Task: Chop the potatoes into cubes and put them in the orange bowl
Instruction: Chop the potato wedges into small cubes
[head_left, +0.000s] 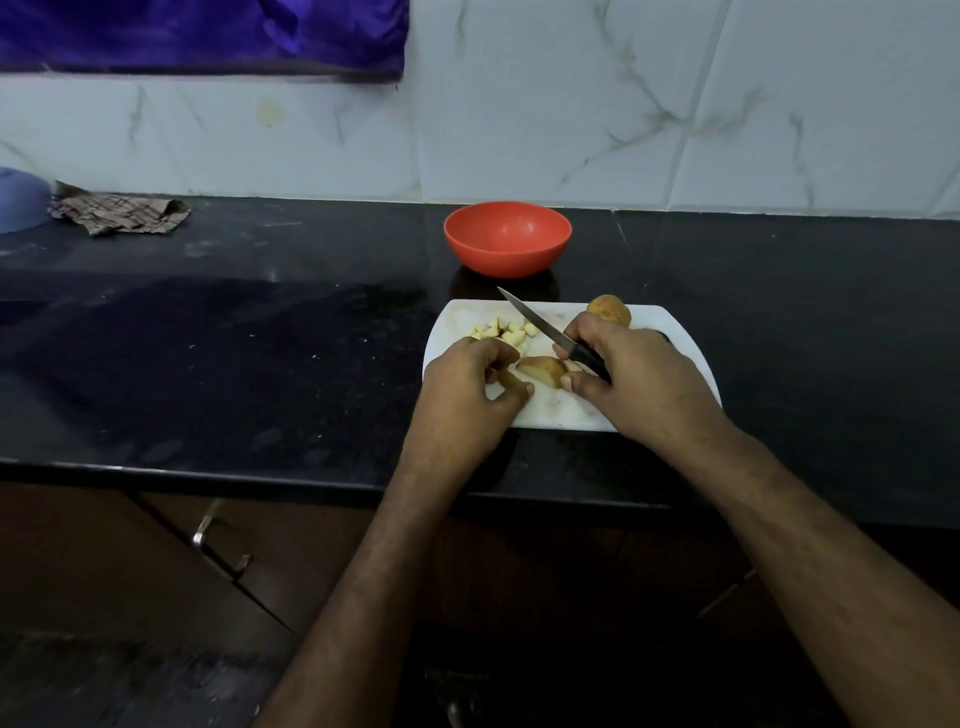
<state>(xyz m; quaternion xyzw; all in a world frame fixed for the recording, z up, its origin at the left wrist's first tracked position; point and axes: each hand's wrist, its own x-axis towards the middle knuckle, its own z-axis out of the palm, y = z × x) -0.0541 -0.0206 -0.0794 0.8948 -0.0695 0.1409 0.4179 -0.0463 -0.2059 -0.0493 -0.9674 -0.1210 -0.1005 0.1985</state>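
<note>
You are standing at a black counter (270, 332) with a white cutting board (571, 410) lying directly in front of you and the orange bowl (508, 239) sitting empty just behind it. Your right hand (639, 379) is gripping the black handle of a knife (545, 330), blade angling up and away to the left. Your left hand (467, 384) is curling its fingers around a small potato piece. A cut potato wedge (543, 370) is lying between your hands; it is likely firm, light and slippery on the wet cut face, so pin it by the skin side. Cubes (501, 332) are sitting just beyond your left hand, and a whole potato (609, 310) is waiting just behind your right.
</note>
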